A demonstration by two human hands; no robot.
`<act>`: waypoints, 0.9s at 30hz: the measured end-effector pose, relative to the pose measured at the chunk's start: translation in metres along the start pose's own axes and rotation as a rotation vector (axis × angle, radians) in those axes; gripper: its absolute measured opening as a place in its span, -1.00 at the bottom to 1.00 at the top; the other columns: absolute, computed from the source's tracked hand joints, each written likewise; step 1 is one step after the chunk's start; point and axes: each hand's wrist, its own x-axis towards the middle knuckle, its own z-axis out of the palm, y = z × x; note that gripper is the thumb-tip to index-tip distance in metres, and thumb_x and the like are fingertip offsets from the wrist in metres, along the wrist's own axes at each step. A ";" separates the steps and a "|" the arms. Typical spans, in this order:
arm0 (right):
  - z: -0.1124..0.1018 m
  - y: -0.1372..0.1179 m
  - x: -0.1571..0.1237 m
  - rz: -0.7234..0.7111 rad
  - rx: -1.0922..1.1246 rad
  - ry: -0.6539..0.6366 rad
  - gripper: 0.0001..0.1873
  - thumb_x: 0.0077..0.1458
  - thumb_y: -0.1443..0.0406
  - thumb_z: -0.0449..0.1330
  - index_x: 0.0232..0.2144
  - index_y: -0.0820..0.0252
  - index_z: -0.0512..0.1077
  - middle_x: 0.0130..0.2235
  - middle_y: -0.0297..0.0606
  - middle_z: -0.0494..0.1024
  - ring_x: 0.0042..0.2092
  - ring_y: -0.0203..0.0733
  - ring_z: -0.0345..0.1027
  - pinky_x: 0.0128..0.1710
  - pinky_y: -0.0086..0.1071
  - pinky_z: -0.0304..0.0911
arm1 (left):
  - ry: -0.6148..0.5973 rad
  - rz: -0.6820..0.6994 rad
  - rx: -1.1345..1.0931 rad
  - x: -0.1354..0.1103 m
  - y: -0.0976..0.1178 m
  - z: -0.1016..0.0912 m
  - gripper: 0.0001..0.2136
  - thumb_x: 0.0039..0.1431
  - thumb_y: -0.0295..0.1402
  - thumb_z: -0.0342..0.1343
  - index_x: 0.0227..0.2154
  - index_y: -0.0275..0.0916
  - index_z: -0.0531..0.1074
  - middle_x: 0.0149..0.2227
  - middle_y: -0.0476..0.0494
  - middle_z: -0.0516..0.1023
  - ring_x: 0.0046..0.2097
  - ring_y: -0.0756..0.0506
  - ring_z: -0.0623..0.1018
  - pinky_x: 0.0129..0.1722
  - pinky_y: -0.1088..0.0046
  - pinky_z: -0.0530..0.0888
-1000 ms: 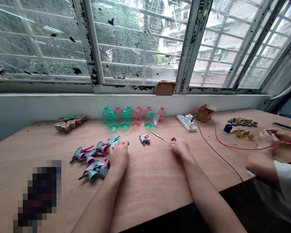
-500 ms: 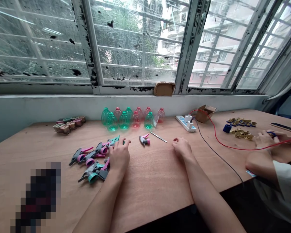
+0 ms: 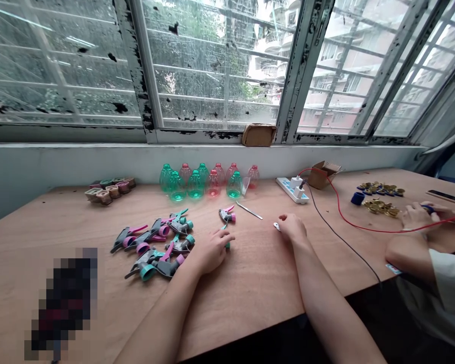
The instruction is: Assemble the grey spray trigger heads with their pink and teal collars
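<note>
My left hand (image 3: 211, 251) has moved off the pile of grey spray trigger heads with pink and teal parts (image 3: 151, 247) and is closed around a thin teal plastic piece (image 3: 227, 244), whose ends show past my fingers. Just above it lies a single trigger head with a pink nozzle (image 3: 226, 216), with a thin metal tool (image 3: 249, 211) to its right. My right hand (image 3: 292, 228) rests on the wooden table (image 3: 250, 288) with curled fingers, holding nothing. A small white piece (image 3: 276, 226) lies beside its fingertips.
Several teal and pink plastic bottles (image 3: 195, 185) stand along the wall, left of a white power strip (image 3: 291, 189) with red and black wires. A co-worker's hands (image 3: 417, 216) work near gold-coloured parts (image 3: 381, 206). A blurred object (image 3: 64, 303) lies at front left.
My left hand has slid right from the pile, now with a teal piece in it. The right hand shifted slightly right, and a small white piece shows beside it.
</note>
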 end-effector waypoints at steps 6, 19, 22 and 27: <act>0.002 0.003 0.001 0.005 -0.019 -0.033 -0.68 -0.12 0.22 0.20 -0.26 0.17 0.57 -0.22 -0.10 0.60 -0.14 -0.02 0.45 -0.30 -0.39 0.27 | 0.011 -0.053 -0.011 0.001 0.000 -0.002 -0.62 0.02 -0.58 0.00 -0.09 -0.17 0.45 -0.10 -0.18 0.48 -0.04 -0.19 0.39 -0.04 0.26 0.41; 0.004 0.006 0.001 -0.042 0.013 -0.075 -0.87 -0.16 0.24 0.21 -0.51 0.11 0.55 -0.41 -0.20 0.59 -0.32 -0.10 0.45 -0.45 -0.41 0.18 | 0.001 -0.086 -0.039 0.001 -0.002 0.002 -0.64 0.08 -0.51 0.00 -0.05 -0.15 0.43 -0.06 -0.15 0.48 -0.01 -0.18 0.39 -0.01 0.27 0.38; 0.003 0.004 0.000 -0.067 0.039 -0.060 -0.85 -0.11 0.22 0.20 -0.52 0.14 0.54 -0.43 -0.19 0.58 -0.34 -0.11 0.44 -0.47 -0.41 0.15 | -0.001 -0.101 -0.040 0.001 -0.001 0.001 -0.64 0.08 -0.50 0.00 -0.04 -0.14 0.42 -0.05 -0.15 0.49 0.00 -0.18 0.39 0.00 0.28 0.38; -0.001 -0.009 -0.002 -0.146 0.097 -0.020 -0.83 -0.10 0.21 0.22 -0.49 0.16 0.55 -0.41 -0.19 0.58 -0.29 -0.14 0.42 -0.42 -0.44 0.16 | -0.022 -0.207 -0.024 -0.001 0.001 0.001 -0.62 0.08 -0.45 0.02 -0.01 -0.11 0.39 -0.06 -0.14 0.50 -0.05 -0.19 0.47 -0.07 0.30 0.42</act>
